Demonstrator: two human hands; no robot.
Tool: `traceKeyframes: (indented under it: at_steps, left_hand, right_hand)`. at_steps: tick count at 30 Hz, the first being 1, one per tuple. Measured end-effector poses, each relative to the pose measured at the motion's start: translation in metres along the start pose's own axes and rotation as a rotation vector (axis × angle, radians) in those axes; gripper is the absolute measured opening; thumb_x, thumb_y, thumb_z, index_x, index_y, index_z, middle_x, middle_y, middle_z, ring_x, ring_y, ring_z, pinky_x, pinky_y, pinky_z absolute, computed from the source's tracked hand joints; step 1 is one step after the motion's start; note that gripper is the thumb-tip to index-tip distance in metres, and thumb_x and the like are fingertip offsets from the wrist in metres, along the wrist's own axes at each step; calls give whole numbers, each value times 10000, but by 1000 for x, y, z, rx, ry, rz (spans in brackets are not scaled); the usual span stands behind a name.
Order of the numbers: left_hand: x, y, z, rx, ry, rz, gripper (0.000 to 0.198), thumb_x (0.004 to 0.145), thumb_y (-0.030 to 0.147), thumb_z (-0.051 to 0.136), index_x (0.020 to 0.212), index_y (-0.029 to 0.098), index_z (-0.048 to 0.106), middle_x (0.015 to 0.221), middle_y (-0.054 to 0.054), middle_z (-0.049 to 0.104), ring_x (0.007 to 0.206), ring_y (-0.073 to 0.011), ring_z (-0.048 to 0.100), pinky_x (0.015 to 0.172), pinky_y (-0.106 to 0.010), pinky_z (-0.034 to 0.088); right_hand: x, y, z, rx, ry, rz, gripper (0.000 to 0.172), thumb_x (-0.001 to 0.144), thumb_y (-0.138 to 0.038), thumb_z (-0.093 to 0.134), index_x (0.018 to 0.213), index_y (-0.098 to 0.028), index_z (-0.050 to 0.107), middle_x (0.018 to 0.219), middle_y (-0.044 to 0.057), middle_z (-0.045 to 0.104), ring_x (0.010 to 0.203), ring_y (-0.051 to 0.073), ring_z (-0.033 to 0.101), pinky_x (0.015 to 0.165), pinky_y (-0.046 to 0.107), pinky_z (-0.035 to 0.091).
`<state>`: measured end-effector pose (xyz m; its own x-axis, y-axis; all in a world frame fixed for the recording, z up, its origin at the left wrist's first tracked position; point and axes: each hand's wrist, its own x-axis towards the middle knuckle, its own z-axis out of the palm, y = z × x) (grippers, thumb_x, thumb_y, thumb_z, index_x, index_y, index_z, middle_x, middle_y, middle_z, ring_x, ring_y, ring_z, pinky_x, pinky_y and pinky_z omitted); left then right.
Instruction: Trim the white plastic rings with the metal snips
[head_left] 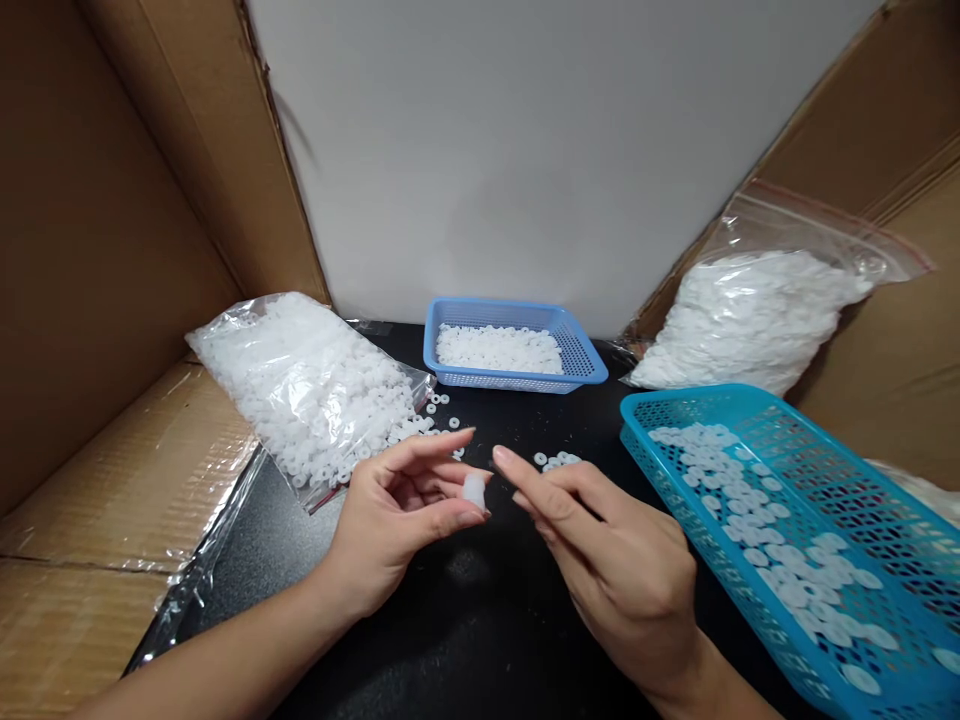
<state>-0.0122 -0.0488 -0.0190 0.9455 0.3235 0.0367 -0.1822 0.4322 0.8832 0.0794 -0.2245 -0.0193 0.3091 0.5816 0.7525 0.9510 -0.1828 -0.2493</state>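
My left hand (401, 515) hovers over the black table (420, 620) and pinches a small white plastic piece (474, 491) between thumb and fingers. My right hand (600, 545) is just to its right, fingers curled and pointing toward that piece, a short gap apart from it; I cannot make out anything held in it. A few loose white rings (556, 460) lie on the table just beyond my right hand.
A clear bag of white rings (311, 390) lies at the left, spilling a few. A blue basket (581, 355) of white parts sits at the back centre. A teal basket (825, 470) with white discs stands at the right, a second bag (757, 315) behind it. Cardboard walls flank both sides.
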Motion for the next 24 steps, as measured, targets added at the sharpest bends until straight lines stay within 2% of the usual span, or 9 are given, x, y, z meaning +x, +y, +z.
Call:
traceKeyframes:
  at_steps: [2,4,8,15,18,22,24]
  left_hand:
    - [1,0,0,-16,-35,19,509,682,84,925,1119,321,815,893,-16,847,742,-109,778,733,-156,629]
    - [1,0,1,-8,-54,47,516,687,61,915,1117,327,813,920,-15,852,754,-108,784,721,-136,622]
    - [0,1,1,40,-59,97,504,686,38,906,1095,319,817,946,-15,855,813,-125,795,712,-132,621]
    - [-2,3,1,139,-43,142,400,685,23,900,986,278,838,935,-20,854,837,-137,794,774,-167,623]
    - [-2,4,2,173,-28,156,362,666,30,911,947,246,842,923,-41,853,822,-160,794,766,-200,632]
    - [-1,5,3,206,-14,168,313,653,33,916,889,226,844,906,-49,851,793,-158,788,753,-198,625]
    - [-1,6,3,203,-14,163,310,651,36,918,882,228,844,910,-46,851,801,-155,788,751,-189,621]
  right_hand:
    - [1,1,2,93,37,102,457,996,-28,556,1407,-206,646,806,7,631,657,104,593,614,218,468]
    - [4,2,3,159,67,177,457,996,-43,565,1403,-231,651,792,-8,592,634,98,567,602,212,472]
    - [7,2,3,206,98,225,446,996,-76,570,1399,-247,657,769,-17,574,616,106,554,594,221,486]
    - [7,5,3,207,6,303,449,1044,-155,492,1476,-239,580,778,1,610,604,130,567,574,239,515]
    - [6,8,5,206,-48,312,449,1053,-173,474,1492,-218,559,802,15,643,639,140,616,599,243,545]
    - [6,7,3,246,-61,324,387,1064,-221,469,1415,-178,626,865,40,710,747,157,696,654,240,574]
    - [7,6,1,266,-62,348,314,1056,-284,516,1287,-175,699,820,24,722,662,142,682,589,219,554]
